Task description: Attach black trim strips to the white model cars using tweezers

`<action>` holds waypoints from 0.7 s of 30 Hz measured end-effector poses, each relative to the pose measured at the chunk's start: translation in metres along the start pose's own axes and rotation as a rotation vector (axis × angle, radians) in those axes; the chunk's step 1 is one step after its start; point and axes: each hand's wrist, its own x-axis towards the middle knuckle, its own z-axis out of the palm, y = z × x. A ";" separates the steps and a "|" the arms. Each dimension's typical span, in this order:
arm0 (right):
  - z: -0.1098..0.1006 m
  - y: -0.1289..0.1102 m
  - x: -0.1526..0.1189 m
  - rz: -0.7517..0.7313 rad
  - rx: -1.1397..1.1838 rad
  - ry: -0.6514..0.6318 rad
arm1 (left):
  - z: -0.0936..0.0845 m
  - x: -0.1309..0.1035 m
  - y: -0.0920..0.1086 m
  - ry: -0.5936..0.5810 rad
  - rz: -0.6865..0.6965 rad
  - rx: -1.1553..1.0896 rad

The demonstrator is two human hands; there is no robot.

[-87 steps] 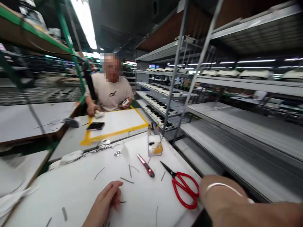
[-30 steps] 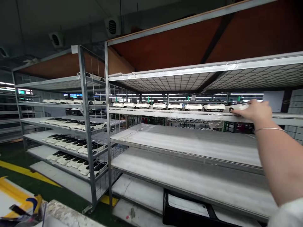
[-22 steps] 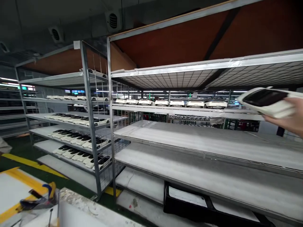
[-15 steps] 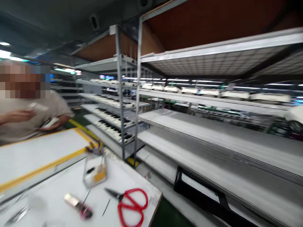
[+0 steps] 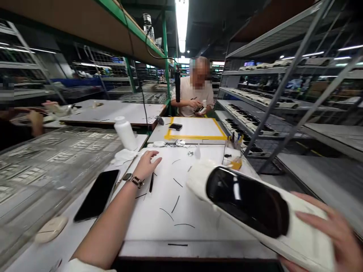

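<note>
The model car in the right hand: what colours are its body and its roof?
The model car has a white body and a glossy black roof, clearest in the head view.

1. The car is white with a glossy black roof, held roof up and slanting over the worktop, one end in the right hand.
2. Thin black strips, some curved, lie scattered on the worktop.

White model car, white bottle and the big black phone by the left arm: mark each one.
White model car (image 5: pixel 246 200): head view, on its dark glass roof.
White bottle (image 5: pixel 126 135): head view, middle of its body.
Black phone (image 5: pixel 98 194): head view, on its screen.
</note>
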 end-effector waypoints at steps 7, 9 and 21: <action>0.113 -0.026 0.041 -0.174 0.519 -0.216 | 0.003 -0.015 0.008 -0.234 0.224 -0.135; 0.134 -0.022 0.045 -0.138 0.522 -0.302 | 0.007 -0.020 0.011 -0.322 0.282 -0.121; 0.136 0.000 0.031 -0.023 0.370 -0.890 | 0.029 -0.045 0.032 -0.458 0.350 0.259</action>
